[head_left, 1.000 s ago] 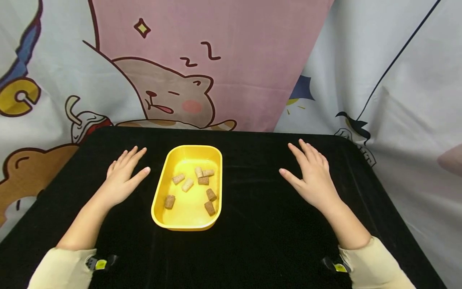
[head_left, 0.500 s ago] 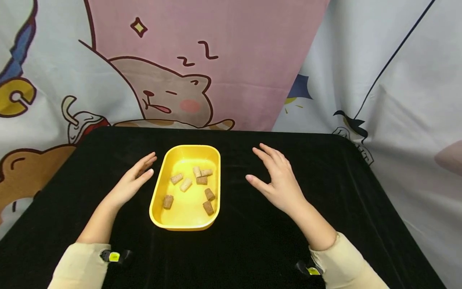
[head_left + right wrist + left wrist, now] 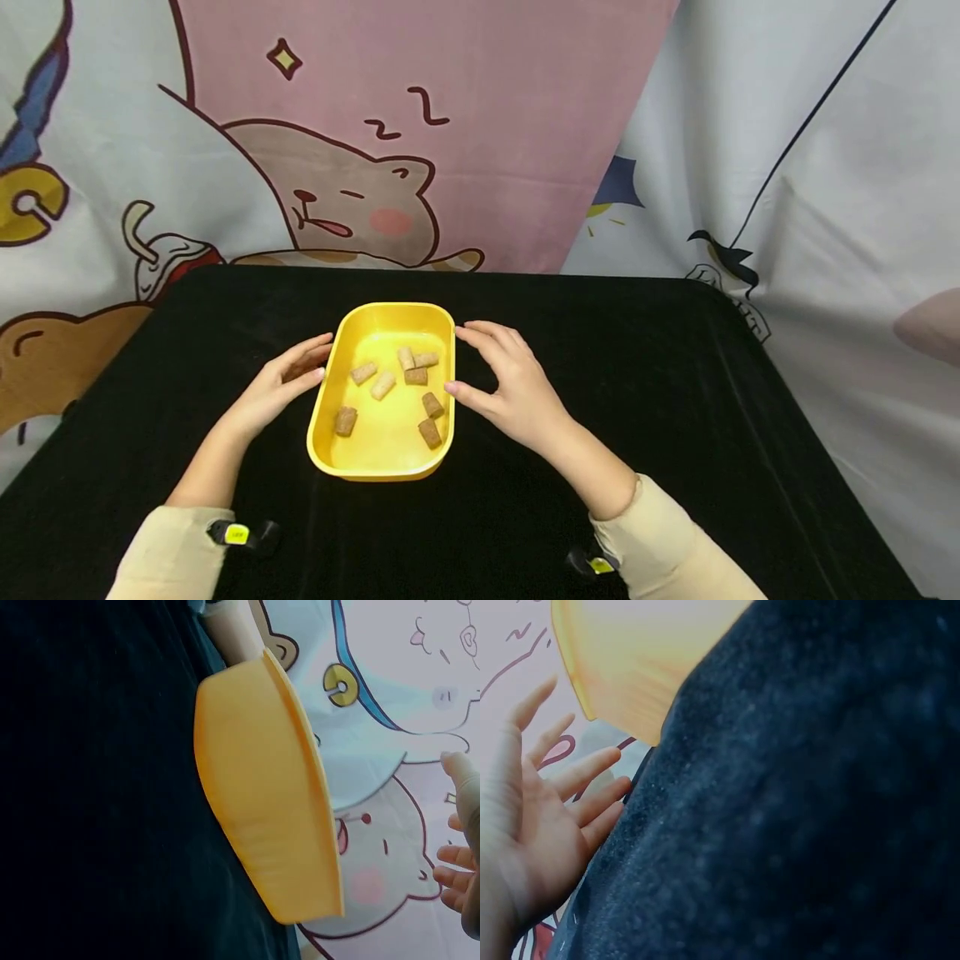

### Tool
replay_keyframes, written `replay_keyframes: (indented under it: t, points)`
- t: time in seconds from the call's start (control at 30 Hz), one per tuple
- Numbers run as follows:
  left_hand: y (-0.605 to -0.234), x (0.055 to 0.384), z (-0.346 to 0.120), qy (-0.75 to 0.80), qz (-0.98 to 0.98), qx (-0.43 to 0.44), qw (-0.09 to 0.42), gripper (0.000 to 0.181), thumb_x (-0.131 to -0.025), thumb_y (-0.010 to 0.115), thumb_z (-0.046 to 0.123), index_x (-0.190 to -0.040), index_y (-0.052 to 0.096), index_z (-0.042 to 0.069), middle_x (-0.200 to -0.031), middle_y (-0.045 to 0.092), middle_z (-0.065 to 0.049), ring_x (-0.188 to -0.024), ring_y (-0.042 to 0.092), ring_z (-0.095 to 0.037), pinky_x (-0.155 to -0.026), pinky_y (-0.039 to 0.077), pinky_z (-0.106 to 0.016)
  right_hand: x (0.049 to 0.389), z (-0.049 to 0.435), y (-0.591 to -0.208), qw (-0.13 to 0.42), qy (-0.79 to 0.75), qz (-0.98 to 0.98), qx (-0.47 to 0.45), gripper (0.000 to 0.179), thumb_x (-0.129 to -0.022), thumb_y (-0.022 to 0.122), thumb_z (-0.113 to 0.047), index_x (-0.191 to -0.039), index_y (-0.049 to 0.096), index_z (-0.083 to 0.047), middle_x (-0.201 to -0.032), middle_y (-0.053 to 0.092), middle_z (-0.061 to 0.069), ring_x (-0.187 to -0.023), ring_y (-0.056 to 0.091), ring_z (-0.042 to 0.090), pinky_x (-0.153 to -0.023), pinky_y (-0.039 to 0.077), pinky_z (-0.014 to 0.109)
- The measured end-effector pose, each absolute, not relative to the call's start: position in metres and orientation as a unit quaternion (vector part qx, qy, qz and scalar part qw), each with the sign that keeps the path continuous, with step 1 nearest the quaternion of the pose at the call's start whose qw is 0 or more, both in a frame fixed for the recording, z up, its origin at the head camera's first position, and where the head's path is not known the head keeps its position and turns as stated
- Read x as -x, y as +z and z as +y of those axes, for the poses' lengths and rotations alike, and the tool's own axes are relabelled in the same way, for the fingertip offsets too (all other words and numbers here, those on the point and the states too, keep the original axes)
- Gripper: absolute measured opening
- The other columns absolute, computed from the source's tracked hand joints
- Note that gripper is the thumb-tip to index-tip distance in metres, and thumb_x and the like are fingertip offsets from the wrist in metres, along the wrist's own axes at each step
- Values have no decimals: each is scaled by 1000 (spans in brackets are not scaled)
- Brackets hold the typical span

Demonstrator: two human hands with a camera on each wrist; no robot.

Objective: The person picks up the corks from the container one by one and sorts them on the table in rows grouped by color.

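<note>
Evidently, the left hand (image 3: 273,392), loosely spread, stands just beside the yellow tray (image 3: 375,452), whose raised sides probably keep the brown and tan pieces (image 3: 382,385) gathered between the hands on the black worktop (image 3: 487,533); the right hand (image 3: 519,392), also spread, flanks the other side. Whether either touches is unclear. Against a second ago, both are nearer, the right especially.

A pink-and-white printed cloth (image 3: 517,125) hangs at twelve o'clock, beyond the black surface (image 3: 690,400), showing a sleeping cartoon animal (image 3: 348,212) at ten, a yellow bell (image 3: 50,185) and brown animal head (image 3: 75,354) near nine, and a dark blue shape (image 3: 618,180) at two.
</note>
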State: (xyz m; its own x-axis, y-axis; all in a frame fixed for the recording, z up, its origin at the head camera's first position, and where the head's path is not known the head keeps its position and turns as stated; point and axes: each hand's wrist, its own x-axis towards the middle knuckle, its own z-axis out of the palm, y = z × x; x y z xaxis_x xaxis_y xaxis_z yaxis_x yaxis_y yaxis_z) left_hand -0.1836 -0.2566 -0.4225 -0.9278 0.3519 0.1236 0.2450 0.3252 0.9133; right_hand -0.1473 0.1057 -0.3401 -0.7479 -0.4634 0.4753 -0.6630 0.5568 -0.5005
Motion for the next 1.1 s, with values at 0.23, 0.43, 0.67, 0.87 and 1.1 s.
replay_keyframes:
  t: [0.23,0.43,0.67,0.87,1.1]
  points:
    - [-425,181,-254,559,806,-185,58,52,-100,50,15,-149,32,7,-142,43,-21,-124,45,-37,-91,43,-19,146,77,-346,91,345,-874,-330,62,-83,74,-43,-134,53,-14,-133,49,3,-121,42,15,-98,41,39]
    - [-426,181,-254,555,809,-183,57,53,-101,50,16,-149,32,9,-141,45,-20,-122,48,-35,-90,43,-20,149,57,-354,21,357,-874,-330,64,-80,75,-44,-135,53,-18,-129,51,-1,-117,46,15,-96,42,34]
    - [-427,181,-254,548,815,-181,56,53,-101,50,18,-150,31,10,-141,45,-20,-122,48,-35,-94,44,-30,156,40,-361,-40,377,-868,-322,61,-79,78,-40,-132,57,-20,-130,51,-1,-111,53,18,-91,45,31]
    - [-428,182,-254,549,813,-184,58,53,-101,49,17,-150,30,9,-141,45,-22,-122,47,-37,-97,41,-52,165,25,-367,-68,366,-864,-339,56,-78,80,-33,-129,61,-20,-118,58,-1,-112,49,17,-97,40,33]
    - [-429,182,-255,557,806,-188,63,52,-102,47,16,-150,29,10,-142,42,-24,-124,44,-41,-97,37,-62,174,9,-369,-105,340,-865,-355,59,-76,81,-32,-130,61,-19,-114,62,-3,-105,49,14,-94,37,31]
